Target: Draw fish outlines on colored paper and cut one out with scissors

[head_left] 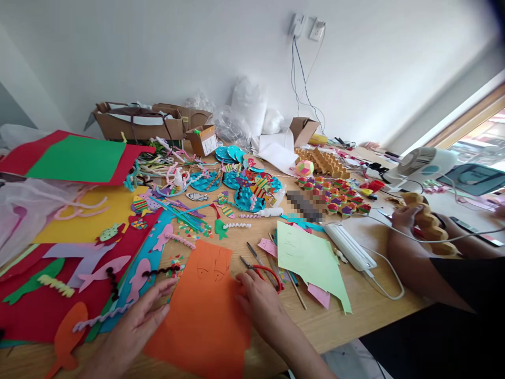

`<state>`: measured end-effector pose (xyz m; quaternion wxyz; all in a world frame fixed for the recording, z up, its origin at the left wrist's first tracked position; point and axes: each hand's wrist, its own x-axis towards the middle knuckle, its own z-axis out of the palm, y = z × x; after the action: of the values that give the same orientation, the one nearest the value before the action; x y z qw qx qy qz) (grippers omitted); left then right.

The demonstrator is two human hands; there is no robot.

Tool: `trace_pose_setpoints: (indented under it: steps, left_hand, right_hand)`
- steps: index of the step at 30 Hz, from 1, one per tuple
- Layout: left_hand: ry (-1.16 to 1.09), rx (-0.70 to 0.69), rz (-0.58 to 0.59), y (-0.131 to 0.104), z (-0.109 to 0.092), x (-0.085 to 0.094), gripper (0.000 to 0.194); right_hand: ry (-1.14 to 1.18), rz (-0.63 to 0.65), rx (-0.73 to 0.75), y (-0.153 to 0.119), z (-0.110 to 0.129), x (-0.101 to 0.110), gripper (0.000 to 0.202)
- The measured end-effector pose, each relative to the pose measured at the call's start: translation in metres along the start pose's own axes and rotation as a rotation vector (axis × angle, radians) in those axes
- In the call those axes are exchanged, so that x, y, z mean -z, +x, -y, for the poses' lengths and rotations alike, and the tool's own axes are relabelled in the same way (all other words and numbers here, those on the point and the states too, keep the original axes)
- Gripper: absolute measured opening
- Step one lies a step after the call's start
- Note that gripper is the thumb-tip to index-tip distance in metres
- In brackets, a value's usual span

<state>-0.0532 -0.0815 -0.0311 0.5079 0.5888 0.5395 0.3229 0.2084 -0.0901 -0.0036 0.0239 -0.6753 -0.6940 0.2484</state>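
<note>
An orange sheet of paper [205, 316] lies in front of me with pencil outlines drawn near its top. My left hand [144, 316] hovers at the sheet's left edge, thumb and fingers apart and nothing in it. On the opposite edge rests my right hand [258, 300], its fingers loosely bent and spread over the paper. Just beyond that hand are red-handled scissors [279, 284], lying on the table beside a pencil [255, 253]. A light green sheet [307, 258] with faint drawn lines is to the right. Pink paper fish [139, 279] with pipe-cleaner pieces lie left of my left hand.
Coloured sheets [130, 252] cover the left side. Blue decorated discs [246, 200], straws [185, 213] and painted egg cartons [335, 195] fill the middle. A white power strip [349, 247] and its cable lie right. Another person's hand [406, 218] holds an egg-carton strip [428, 226] near a fan [418, 163].
</note>
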Motion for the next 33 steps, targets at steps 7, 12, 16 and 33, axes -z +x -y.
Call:
trace_pose_setpoints:
  steps: [7, 12, 16, 33]
  left_hand:
    - [-0.231, 0.171, 0.004, -0.004, -0.018, -0.007, 0.048]
    - [-0.393, 0.253, -0.056, -0.01, -0.045, -0.012, 0.052]
    - [-0.39, 0.255, -0.029, 0.003, -0.044, -0.016, 0.051]
    - [-0.83, 0.541, 0.231, -0.003, -0.052, -0.038, 0.053]
  right_hand:
    - [-0.093, 0.015, -0.068, 0.0, 0.008, -0.001, 0.019]
    - [-0.091, 0.012, -0.071, 0.001, 0.006, -0.001, 0.015]
    - [-0.08, 0.016, -0.068, 0.002, 0.006, -0.002, 0.014]
    - [-0.056, -0.118, -0.094, -0.017, -0.035, 0.019, 0.028]
